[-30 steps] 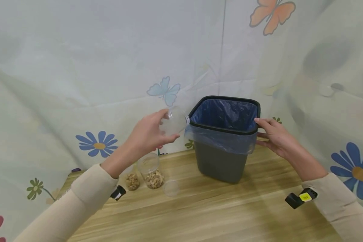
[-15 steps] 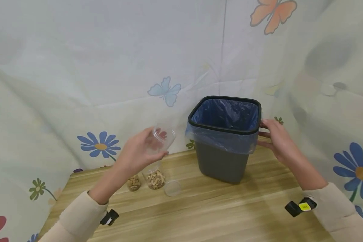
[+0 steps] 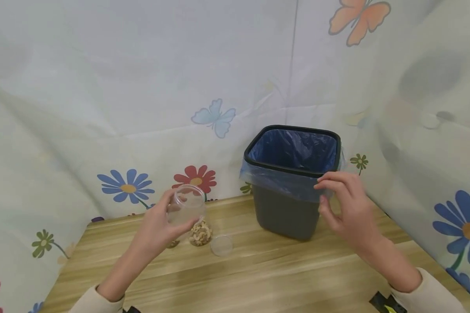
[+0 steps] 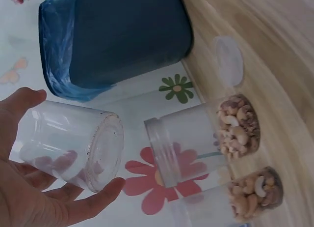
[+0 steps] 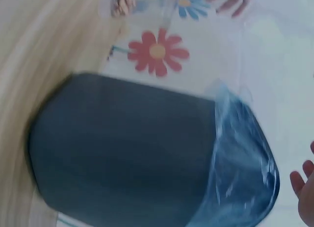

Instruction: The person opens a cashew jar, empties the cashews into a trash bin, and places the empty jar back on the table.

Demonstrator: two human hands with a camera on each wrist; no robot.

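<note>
My left hand [image 3: 154,228] grips a clear plastic jar [image 4: 59,133] around its side, mouth tilted up in the head view. Only small dark specks show at the jar's base. Below and behind it stand two other clear jars, one with cashews and other nuts [image 3: 200,234] in its bottom and a second holding cashews [image 4: 255,195], largely hidden by my left hand in the head view. My right hand [image 3: 350,213] hovers at the front right corner of a dark grey trash bin [image 3: 286,211], its fingers loosely bent around nothing.
A blue bin liner [image 3: 278,178] folds out over the bin's black rim. One round clear lid [image 3: 221,245] lies on the wooden table [image 3: 266,274] between the nut jars and the bin. A printed cloth backdrop [image 3: 141,87] closes off the back and sides.
My left hand has brought the clear jar away from the bin's rim, down and left, turning its mouth upward. My right hand has let go of the bin's rim and come forward.
</note>
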